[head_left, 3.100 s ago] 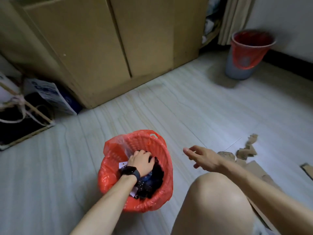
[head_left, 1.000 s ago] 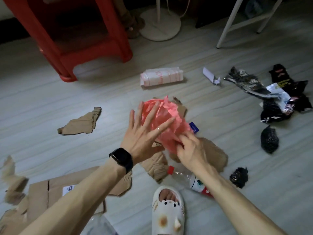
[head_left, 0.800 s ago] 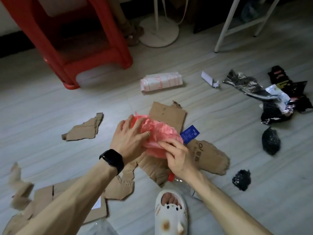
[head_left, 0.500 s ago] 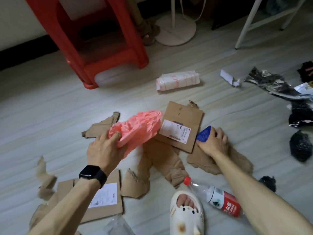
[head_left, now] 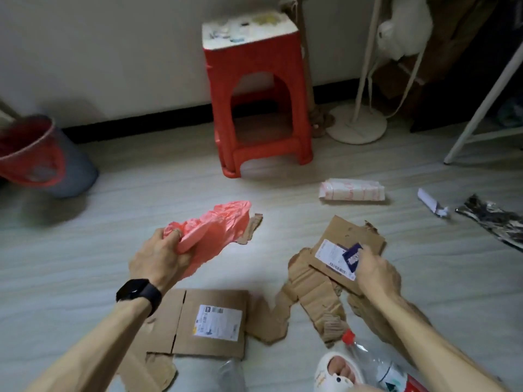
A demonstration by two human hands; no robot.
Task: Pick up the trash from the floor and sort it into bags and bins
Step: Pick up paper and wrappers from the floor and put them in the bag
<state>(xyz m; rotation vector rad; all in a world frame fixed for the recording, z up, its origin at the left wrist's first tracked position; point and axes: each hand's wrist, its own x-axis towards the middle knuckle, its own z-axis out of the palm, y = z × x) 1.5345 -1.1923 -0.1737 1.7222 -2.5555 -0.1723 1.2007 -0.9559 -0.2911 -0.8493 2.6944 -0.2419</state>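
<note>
We judged the step best begun by opening the pink bag: our left grip was clenched round its bunched end, and it hung crumpled with no mouth showing. Our right grip pinched a small dark-blue packet at its fingertips, just over the labelled cardboard on the floor. The packet looked thin, flat and light. It wanted lifting clear, then carrying across to the left grip.

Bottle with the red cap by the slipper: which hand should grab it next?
Probably the right hand. The bottle lies on that side, just under the right arm, while the left hand is across the floor gripping the pink bag. The right hand first needs to drop its blue packet.
</note>
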